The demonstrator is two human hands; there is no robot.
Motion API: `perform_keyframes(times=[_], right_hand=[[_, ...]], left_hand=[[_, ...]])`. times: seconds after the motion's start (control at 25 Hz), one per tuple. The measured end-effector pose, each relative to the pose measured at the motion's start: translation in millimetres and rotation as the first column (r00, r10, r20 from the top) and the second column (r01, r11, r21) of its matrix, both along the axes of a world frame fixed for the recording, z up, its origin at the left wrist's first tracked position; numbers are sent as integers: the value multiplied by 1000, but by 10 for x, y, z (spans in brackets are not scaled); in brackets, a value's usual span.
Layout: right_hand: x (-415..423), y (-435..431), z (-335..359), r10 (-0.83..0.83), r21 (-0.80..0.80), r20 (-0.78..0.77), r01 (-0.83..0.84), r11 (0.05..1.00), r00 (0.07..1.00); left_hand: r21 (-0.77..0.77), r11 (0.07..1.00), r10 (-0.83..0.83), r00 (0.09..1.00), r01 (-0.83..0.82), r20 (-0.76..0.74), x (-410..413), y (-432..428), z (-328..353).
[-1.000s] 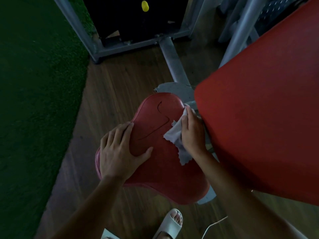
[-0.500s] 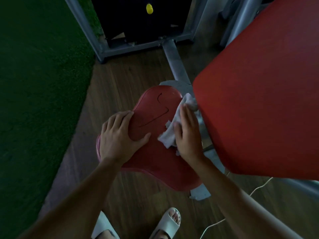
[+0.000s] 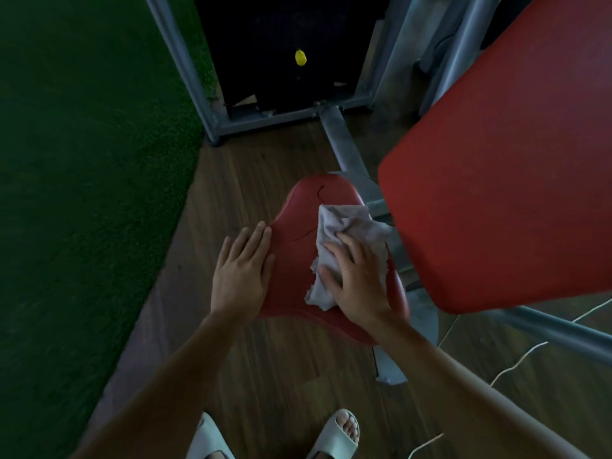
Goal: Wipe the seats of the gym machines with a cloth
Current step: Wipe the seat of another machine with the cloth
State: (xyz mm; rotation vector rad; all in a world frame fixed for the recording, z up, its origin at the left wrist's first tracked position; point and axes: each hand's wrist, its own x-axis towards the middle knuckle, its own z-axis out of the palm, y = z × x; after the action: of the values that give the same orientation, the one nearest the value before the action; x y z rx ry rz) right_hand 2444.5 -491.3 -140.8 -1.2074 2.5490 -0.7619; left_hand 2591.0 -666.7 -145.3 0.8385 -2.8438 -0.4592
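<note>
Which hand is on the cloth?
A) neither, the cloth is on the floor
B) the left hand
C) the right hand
C: the right hand presses the grey cloth onto the red seat, while the left hand lies bare on the seat's edge.

Cloth (image 3: 351,240) on seat (image 3: 298,256) under right hand (image 3: 359,279), left hand (image 3: 241,273) on seat's left edge

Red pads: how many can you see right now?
2: the small seat beneath the cloth, and the large pad raised at its right. Others may lie out of frame.
</note>
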Motion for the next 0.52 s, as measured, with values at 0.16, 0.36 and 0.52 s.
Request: perform_keyframes(times=[0.16, 0.36, 0.52], right_hand=[[-158, -186, -109, 95, 53, -40, -93, 994, 995], [-676, -701, -260, 100, 299, -30, -86, 950, 995], [-606, -902, -220, -1, 201, -40, 9, 979, 999]], left_hand=[[28, 999, 27, 999, -28, 20, 19, 43, -6], [35, 999, 23, 999, -21, -50, 29, -1, -68], [68, 997, -15, 991, 24, -135, 54, -119, -130]])
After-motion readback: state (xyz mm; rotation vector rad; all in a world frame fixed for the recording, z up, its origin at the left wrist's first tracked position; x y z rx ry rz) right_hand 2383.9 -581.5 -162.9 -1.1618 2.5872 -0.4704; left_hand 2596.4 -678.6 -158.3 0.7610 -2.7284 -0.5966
